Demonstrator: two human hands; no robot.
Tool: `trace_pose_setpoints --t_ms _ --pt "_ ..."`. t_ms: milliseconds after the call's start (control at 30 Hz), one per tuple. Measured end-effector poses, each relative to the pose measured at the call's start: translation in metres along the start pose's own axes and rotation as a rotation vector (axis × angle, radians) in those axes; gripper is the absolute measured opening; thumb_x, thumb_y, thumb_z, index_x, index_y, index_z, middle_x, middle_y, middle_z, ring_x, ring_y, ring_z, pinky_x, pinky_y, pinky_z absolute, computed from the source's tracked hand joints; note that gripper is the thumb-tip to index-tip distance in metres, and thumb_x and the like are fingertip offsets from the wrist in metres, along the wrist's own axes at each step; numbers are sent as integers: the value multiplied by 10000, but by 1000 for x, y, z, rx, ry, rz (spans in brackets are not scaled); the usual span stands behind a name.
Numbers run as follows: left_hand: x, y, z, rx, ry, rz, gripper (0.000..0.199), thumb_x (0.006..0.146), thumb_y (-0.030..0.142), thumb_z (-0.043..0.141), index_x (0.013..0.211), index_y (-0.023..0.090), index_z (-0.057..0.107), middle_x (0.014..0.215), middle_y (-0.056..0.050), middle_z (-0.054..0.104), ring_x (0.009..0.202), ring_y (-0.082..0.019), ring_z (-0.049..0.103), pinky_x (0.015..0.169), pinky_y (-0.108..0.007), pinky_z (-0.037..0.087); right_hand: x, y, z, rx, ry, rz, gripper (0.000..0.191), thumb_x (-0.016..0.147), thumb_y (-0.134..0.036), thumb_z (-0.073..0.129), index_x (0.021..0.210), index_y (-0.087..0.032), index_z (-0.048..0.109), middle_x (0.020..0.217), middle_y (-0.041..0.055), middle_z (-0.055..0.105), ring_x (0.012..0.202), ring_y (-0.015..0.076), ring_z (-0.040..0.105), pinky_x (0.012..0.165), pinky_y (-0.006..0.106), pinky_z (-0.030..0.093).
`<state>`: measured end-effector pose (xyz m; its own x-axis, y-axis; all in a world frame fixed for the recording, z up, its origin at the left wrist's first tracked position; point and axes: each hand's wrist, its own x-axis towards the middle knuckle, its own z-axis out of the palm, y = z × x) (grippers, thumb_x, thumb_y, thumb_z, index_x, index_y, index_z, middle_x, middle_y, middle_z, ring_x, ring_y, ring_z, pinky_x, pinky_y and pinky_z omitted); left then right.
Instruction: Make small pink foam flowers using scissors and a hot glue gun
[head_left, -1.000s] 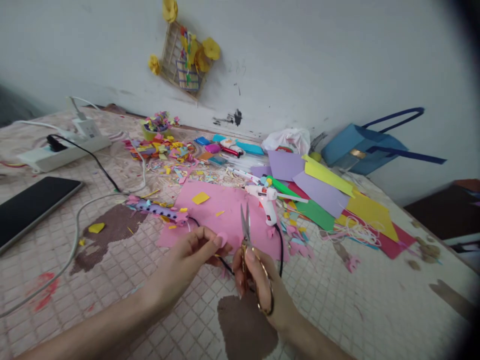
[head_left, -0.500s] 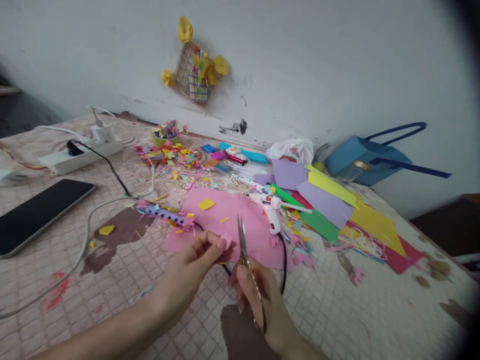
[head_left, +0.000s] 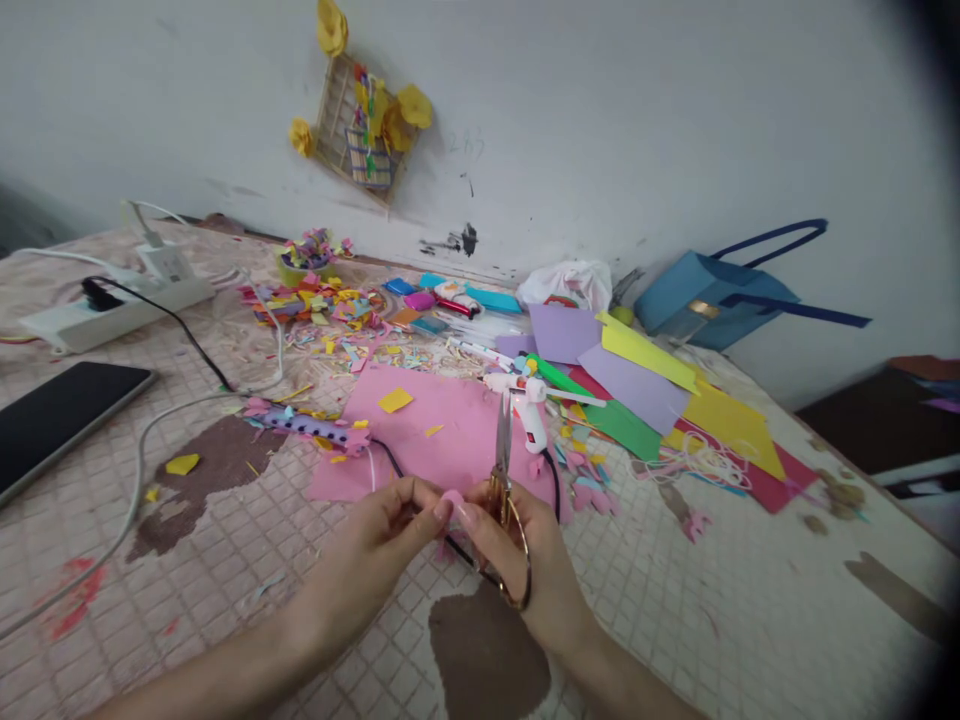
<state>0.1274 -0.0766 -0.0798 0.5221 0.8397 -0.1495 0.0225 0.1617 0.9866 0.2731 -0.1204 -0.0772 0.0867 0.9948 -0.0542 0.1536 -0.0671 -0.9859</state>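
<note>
Left hand [head_left: 382,535] pinches a small pink piece [head_left: 452,497], smooth, its upper edge rounded. Right hand [head_left: 544,560], also at the piece, grips gold-handled scissors [head_left: 503,455], blades upward.

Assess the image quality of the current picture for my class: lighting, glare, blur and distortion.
Head view: light soft and greyish, no hard shadow near the left hand or right hand; head view: phone dark, without strong glare; head view: far paper scraps too soft to count; head view: dark blurred band at the right edge, table seemingly stretched toward the margins.
</note>
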Motion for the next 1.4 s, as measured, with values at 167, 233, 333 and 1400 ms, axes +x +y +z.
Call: trace_pose_setpoints --t_ms 167,233,333,1400 --pt "-1 1 3 28 -66 -21 230 835 359 525 727 170 599 715 -12 604 719 -176 543 706 -292 423 1 1 -2 -22 -21 -8 252 853 -363 523 700 -167 478 547 -56 394 493 82 341 460 216 275" --pt "0 1 3 -37 -57 -64 245 848 364 505 736 166 596 727 -14 603 737 -176 545 730 -297 426 0 1 -3 -10 -21 9 244 856 -356 516 706 -167 477 547 -58 394 490 80 343 461 214 282" --pt "0 -1 2 -126 -36 -107 274 865 384 469 770 159 594 762 -24 596 771 -184 547 767 -319 427 0 2 -4 1 -24 18 228 858 -346 514 723 -164 493 552 -58 402 495 80 354 467 207 300" --pt "6 4 6 -690 172 81 158 827 237 588 687 169 561 740 15 564 737 -122 516 756 -264 406 -7 17 7 -628 -1 -183 259 868 -350 455 672 -195 388 553 -43 436 478 103 391 467 230 234"
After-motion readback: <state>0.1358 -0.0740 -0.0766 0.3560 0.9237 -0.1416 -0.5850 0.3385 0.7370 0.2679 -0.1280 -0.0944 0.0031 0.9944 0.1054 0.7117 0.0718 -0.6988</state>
